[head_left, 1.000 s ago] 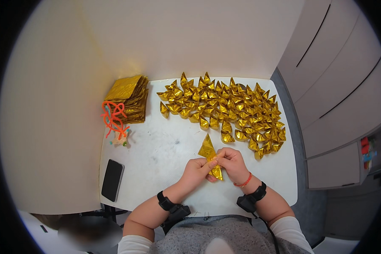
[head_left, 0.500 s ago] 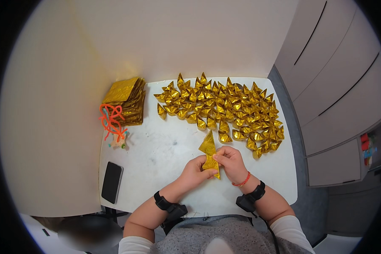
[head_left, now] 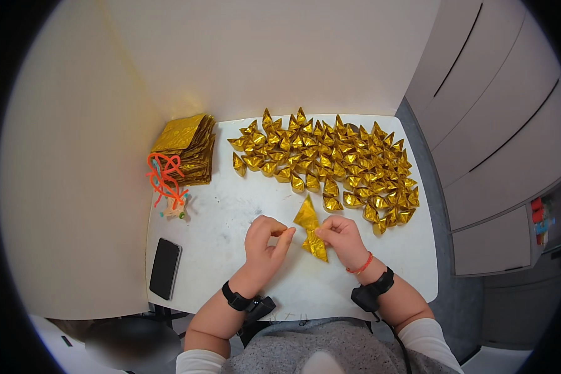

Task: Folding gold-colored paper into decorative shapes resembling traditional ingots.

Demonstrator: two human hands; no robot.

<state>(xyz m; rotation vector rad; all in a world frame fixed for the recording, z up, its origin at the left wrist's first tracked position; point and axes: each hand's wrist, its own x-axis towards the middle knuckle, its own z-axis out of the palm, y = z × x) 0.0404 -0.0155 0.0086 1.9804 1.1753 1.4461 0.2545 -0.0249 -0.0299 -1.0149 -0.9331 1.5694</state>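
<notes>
My right hand [head_left: 346, 241] pinches a partly folded piece of gold foil paper [head_left: 313, 234] between thumb and fingers at its right edge. The paper is narrow at its middle and has a pointed top and bottom. To its left, clear of the paper, is my left hand [head_left: 266, 247], fingers curled and the thumb and index tips drawn together. Nothing shows in that pinch. Beyond both hands, many folded gold paper ingots [head_left: 321, 149] stand crowded over the far middle and right of the white table [head_left: 215, 249].
At the far left is a stack of gold foil sheets [head_left: 184, 134]. Orange twisted pipe cleaners [head_left: 164, 177] and a small beaded item [head_left: 176, 209] sit against it. A black phone [head_left: 166, 268] lies near the left edge. Pale walls [head_left: 249, 56] border the table's left and back.
My left hand has let go of the folded foil paper and moved left, away from it. The right hand keeps its pinch, and the paper has tilted slightly.
</notes>
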